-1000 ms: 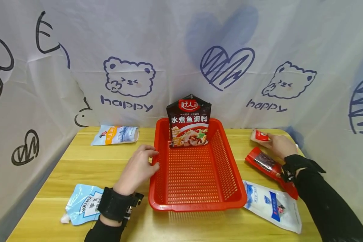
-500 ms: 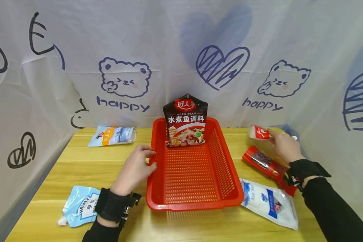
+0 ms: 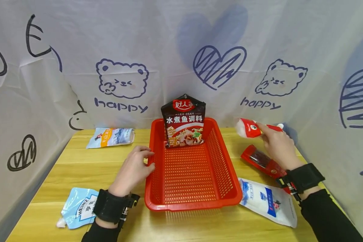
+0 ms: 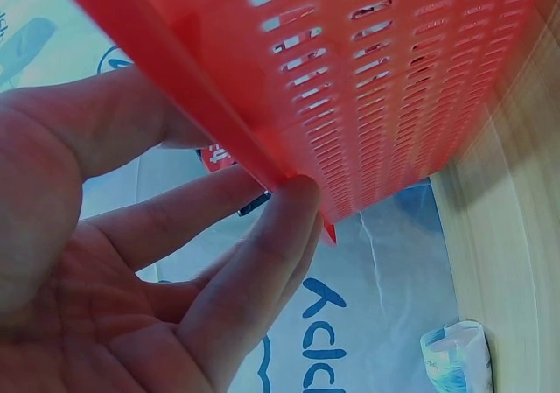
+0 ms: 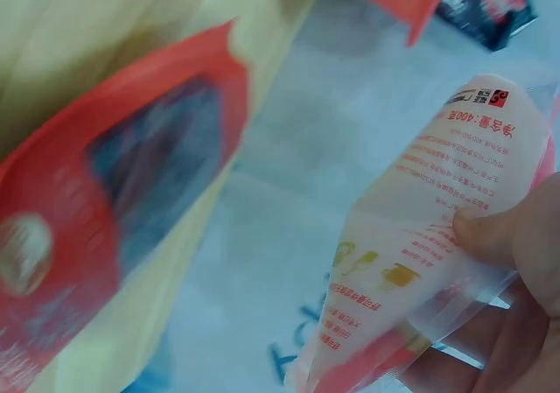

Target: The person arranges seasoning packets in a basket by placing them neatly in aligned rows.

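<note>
One red-white pouch — in right hand | left hand apart — gripping basket

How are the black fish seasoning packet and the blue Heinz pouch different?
The fish seasoning packet stands in the red basket; the Heinz pouch lies on the table. The packet is mostly black and red, the pouch light blue and white. Both carry printed text.

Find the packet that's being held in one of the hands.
It's the red-and-white packet, gripped by the right hand. Four others lie on the table, and the black packet is in the red basket.
</note>
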The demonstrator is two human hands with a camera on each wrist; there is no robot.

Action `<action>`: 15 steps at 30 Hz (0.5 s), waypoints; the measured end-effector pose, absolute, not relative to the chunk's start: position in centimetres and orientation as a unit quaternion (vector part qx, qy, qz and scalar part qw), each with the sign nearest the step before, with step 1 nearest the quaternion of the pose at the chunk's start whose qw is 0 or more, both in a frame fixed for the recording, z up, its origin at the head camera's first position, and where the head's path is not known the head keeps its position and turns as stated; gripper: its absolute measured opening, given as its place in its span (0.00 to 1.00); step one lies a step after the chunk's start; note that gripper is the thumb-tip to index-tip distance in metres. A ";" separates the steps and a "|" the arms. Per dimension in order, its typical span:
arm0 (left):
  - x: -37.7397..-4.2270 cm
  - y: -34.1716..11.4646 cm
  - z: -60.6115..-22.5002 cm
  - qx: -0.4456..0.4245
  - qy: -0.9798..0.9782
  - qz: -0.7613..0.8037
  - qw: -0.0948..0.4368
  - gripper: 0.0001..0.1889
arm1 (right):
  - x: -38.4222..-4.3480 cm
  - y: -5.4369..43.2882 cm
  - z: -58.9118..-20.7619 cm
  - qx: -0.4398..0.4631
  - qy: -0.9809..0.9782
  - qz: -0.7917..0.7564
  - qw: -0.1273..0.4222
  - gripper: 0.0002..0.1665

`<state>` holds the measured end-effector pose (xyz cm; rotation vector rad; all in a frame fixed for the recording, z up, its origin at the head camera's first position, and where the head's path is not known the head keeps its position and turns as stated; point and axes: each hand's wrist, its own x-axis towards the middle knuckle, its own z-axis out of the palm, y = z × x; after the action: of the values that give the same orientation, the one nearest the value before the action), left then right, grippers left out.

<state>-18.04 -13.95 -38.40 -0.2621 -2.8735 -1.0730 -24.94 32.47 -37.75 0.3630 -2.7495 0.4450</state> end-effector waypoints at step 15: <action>-18.1 -14.0 -38.4 -0.086 -0.932 -0.352 0.027 0.18 | -22.3 25.8 -34.1 0.196 -0.938 0.153 0.243 0.32</action>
<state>-18.11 -14.00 -38.41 -0.2661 -2.8777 -1.0866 -22.28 25.78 -34.15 0.5361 -2.5626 0.4188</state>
